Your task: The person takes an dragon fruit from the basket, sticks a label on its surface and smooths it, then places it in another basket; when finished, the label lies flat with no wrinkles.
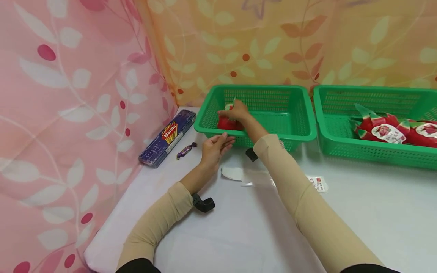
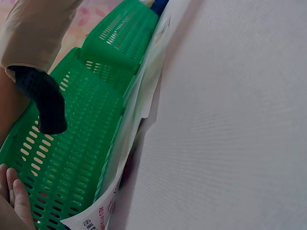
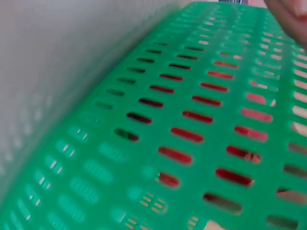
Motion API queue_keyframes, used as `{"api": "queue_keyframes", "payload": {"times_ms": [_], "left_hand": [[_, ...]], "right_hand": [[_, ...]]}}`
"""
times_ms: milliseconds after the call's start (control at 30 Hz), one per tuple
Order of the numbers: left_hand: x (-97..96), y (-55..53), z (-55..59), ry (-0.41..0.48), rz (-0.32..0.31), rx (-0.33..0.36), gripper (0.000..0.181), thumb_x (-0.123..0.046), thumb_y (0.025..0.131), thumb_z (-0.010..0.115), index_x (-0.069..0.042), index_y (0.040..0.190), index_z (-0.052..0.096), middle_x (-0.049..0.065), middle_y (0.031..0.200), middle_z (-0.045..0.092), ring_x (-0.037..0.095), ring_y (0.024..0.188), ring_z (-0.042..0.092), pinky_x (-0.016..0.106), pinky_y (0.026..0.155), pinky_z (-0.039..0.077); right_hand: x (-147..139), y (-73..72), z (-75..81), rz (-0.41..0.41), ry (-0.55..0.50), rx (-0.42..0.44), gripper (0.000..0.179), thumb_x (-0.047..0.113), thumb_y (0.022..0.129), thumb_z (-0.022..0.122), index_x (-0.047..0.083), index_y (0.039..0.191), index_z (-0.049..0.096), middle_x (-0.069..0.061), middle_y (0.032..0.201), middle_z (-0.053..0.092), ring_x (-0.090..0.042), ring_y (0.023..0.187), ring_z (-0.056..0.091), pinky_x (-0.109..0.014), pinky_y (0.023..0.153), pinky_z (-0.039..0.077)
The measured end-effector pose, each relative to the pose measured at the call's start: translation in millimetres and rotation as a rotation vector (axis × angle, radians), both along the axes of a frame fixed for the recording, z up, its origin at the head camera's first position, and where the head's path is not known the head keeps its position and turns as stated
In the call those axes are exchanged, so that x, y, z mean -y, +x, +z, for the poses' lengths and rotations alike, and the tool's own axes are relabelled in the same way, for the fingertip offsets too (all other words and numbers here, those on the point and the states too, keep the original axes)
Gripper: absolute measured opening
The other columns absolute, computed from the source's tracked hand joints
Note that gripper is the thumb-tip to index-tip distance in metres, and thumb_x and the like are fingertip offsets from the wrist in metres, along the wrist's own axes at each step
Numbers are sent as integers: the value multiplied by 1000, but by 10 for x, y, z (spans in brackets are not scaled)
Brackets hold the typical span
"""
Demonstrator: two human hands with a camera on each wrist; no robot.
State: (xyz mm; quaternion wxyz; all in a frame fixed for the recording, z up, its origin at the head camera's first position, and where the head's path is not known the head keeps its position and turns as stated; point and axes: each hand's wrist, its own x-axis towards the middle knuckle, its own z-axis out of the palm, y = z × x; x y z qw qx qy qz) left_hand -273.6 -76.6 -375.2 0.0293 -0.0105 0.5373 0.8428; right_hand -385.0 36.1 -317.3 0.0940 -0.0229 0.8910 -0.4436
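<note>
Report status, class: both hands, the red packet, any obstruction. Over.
Right hand holds red packet inside left green basket. Left hand open, touching the basket's front wall. Nothing blocking.

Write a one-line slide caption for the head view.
Right hand on red packet inside left green basket; left hand touches its front wall.

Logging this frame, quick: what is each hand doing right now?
Left hand: open, fingers resting against the left basket's front wall.
Right hand: inside that basket, gripping a red packet.
</note>
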Motion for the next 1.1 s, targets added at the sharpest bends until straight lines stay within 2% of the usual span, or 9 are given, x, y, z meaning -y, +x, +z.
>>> {"api": "queue_keyframes", "payload": {"times_ms": [67, 167, 267, 467, 600, 700, 800, 967, 1100], "left_hand": [[9, 2, -1, -4, 3, -7, 16, -11, 93, 54, 2, 95, 63, 0, 75, 70, 10, 75, 68, 18, 68, 55], [15, 2, 7, -12, 5, -7, 16, -11, 93, 54, 2, 95, 63, 0, 75, 70, 10, 75, 68, 18, 69, 55], [13, 6, 17, -13, 8, -2, 17, -11, 93, 53, 3, 97, 62, -1, 75, 70, 10, 74, 68, 18, 68, 55], [-2, 12, 13, -15, -2, 0, 23, -11, 93, 53, 9, 104, 60, 0, 75, 70, 10, 75, 68, 18, 70, 55], [-7, 13, 13, -14, -1, -5, 22, -11, 93, 53, 7, 102, 60, 0, 75, 70, 10, 75, 68, 18, 69, 55], [-5, 16, 9, -14, -3, 1, 21, -12, 93, 54, 6, 101, 61, 0, 76, 70, 10, 75, 68, 18, 70, 55], [-1, 26, 4, -11, 1, 12, 22, -12, 92, 55, 7, 101, 61, 0, 75, 70, 10, 75, 68, 19, 70, 56], [4, 25, 2, -12, -6, 1, 21, -12, 93, 54, 6, 100, 60, 0, 75, 70, 10, 74, 68, 18, 69, 55], [7, 13, 12, -16, -13, -16, 17, -12, 93, 53, 2, 96, 61, 0, 76, 70, 9, 75, 68, 17, 69, 55]], "right_hand": [[-24, -18, -12, 24, -50, 14, 85, 36, 82, 66, 0, 144, 20, -17, 146, 31, -29, 130, 36, -37, 105, 38], [-63, -33, -3, 77, -126, 24, 73, 29, 83, 67, -1, 140, 32, -20, 133, 42, -28, 114, 46, -33, 91, 45], [-93, -35, 20, 115, -133, 27, 70, 27, 83, 66, 1, 139, 34, -19, 129, 44, -25, 110, 47, -31, 86, 45], [-169, -43, 42, 105, -154, 91, 77, 23, 84, 64, 6, 145, 22, -14, 150, 25, -26, 133, 33, -38, 103, 41], [-182, -50, 19, 148, -92, 109, 77, 27, 85, 62, 10, 147, 19, -14, 150, 25, -28, 133, 32, -41, 104, 38], [-152, -57, -28, 194, -23, 128, 81, 33, 84, 64, 15, 148, 17, -13, 147, 30, -29, 128, 38, -43, 101, 42], [-119, -61, -75, 199, -11, 143, 84, 39, 83, 65, 16, 148, 16, -12, 143, 34, -30, 121, 45, -43, 94, 47], [-93, -58, -93, 181, -50, 67, 81, 37, 83, 65, 10, 146, 22, -14, 137, 41, -28, 114, 50, -39, 91, 49], [-128, -77, -76, 174, -80, 1, 74, 28, 82, 68, 9, 143, 31, -16, 133, 46, -26, 110, 51, -37, 88, 50]]}}
